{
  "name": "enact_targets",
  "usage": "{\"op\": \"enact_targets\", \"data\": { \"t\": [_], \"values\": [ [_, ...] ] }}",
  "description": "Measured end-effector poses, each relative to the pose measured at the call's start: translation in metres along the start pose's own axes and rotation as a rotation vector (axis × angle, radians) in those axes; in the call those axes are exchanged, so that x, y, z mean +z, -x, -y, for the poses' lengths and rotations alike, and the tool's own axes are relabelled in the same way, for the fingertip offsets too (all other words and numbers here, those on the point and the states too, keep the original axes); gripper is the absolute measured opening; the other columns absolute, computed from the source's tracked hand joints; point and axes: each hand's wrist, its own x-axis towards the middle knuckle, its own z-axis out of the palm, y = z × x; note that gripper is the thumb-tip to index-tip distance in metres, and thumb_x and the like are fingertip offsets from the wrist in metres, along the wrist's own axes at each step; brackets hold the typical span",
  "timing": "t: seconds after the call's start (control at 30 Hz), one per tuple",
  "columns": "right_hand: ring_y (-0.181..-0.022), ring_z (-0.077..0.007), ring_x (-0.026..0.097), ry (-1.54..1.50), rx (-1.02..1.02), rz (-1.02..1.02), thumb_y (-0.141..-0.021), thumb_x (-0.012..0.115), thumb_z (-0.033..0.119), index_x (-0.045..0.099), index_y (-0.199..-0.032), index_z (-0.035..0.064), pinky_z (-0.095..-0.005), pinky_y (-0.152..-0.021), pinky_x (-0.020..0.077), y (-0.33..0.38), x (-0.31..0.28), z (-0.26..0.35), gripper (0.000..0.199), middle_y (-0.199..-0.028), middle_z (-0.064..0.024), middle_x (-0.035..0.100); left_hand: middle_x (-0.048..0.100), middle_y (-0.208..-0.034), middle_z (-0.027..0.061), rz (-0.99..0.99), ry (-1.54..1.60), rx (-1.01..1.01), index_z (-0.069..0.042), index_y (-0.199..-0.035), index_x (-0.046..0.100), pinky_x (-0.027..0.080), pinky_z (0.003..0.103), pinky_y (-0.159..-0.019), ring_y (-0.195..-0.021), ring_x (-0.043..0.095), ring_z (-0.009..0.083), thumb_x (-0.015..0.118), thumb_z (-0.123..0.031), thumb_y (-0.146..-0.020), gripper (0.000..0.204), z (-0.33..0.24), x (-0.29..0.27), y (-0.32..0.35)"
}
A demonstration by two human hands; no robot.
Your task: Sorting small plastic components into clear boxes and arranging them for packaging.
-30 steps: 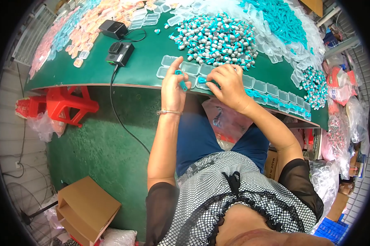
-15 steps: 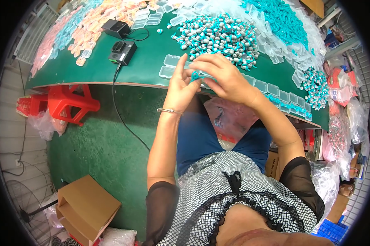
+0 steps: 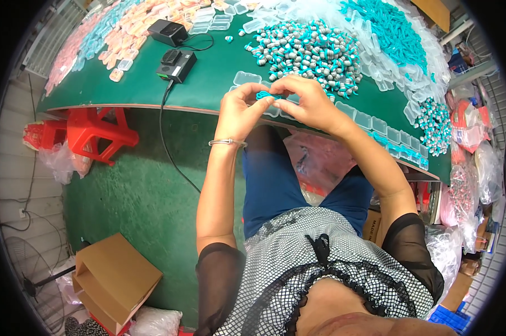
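A small looped bundle of teal cord (image 3: 266,96) sits between my two hands, just above the table's front edge. My left hand (image 3: 237,115) pinches its left side with thumb and curled fingers. From the right, my right hand (image 3: 312,103) closes thumb and fingertips on the same cord. Behind and below the hands lies a clear plastic box (image 3: 246,78) with its lid raised, partly hidden by my fingers. More small clear boxes (image 3: 379,126) stand in a row along the edge to the right, some with teal pieces in them.
A heap of small grey-and-teal pieces (image 3: 306,53) lies beyond my hands. Teal strands (image 3: 390,33) and clear boxes pile up at far right. Two black devices (image 3: 176,65) with cables stand left on the green table (image 3: 124,92). A red stool (image 3: 101,134) is below.
My left fingers, stretched upward before, are now curled in on the cord. The cord has become a more compact bundle, and both hands are drawn closer together around it.
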Motion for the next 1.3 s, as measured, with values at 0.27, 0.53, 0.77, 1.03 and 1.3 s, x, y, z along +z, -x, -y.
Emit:
{"op": "enact_targets", "data": {
  "t": [0.27,0.53,0.77,1.03,1.3],
  "values": [
    [-0.086,-0.0211,0.062,0.383,0.111,-0.017,-0.076,0.070,0.014,0.062,-0.093,0.0088,-0.0379,-0.078,0.0412,0.006,0.017,-0.002,0.019,-0.088,-0.0039,0.066,0.051,-0.131,0.0053,-0.025,-0.884,0.380,-0.016,-0.123,0.058,0.031,0.044,-0.100,-0.122,0.042,0.0287,0.083,-0.026,-0.061,0.068,0.006,-0.030,0.001],
    [-0.088,-0.0213,0.058,0.593,0.002,-0.051,-0.076,0.070,0.019,0.063,-0.090,0.0125,-0.0392,-0.079,0.0361,0.012,0.031,-0.004,0.018,-0.088,-0.0014,0.062,0.053,-0.127,0.0076,-0.020,-0.968,0.397,-0.010,-0.116,0.062,0.029,0.048,-0.097,-0.121,0.041,0.0315,0.079,-0.029,-0.065,0.057,0.020,-0.025,0.004],
    [-0.091,-0.0237,0.056,0.644,0.010,-0.018,-0.076,0.069,0.018,0.065,-0.091,0.0108,-0.0402,-0.079,0.0369,0.010,0.029,0.004,0.017,-0.092,-0.0048,0.058,0.054,-0.126,0.0069,-0.036,-0.968,0.385,-0.010,-0.115,0.063,0.030,0.048,-0.097,-0.120,0.042,0.0312,0.078,-0.029,-0.066,0.054,0.019,-0.026,0.005],
    [-0.075,-0.0293,0.058,0.519,-0.118,-0.154,-0.072,0.063,0.013,0.061,-0.078,0.0072,-0.0414,-0.067,0.0453,0.010,0.045,-0.020,0.009,-0.075,-0.0102,0.055,0.056,-0.123,0.0043,-0.038,-0.991,0.399,-0.011,-0.114,0.063,0.032,0.048,-0.097,-0.119,0.043,0.0316,0.078,-0.028,-0.064,0.055,0.020,-0.023,0.004],
    [-0.084,-0.0223,0.056,0.731,-0.070,-0.041,-0.071,0.071,0.023,0.067,-0.084,0.0126,-0.0405,-0.080,0.0392,0.012,0.033,-0.001,0.016,-0.079,-0.0029,0.059,0.055,-0.123,0.0032,-0.040,-0.987,0.397,-0.011,-0.113,0.063,0.032,0.047,-0.098,-0.118,0.043,0.0305,0.079,-0.026,-0.065,0.053,0.017,-0.019,0.006]
  ]
}}
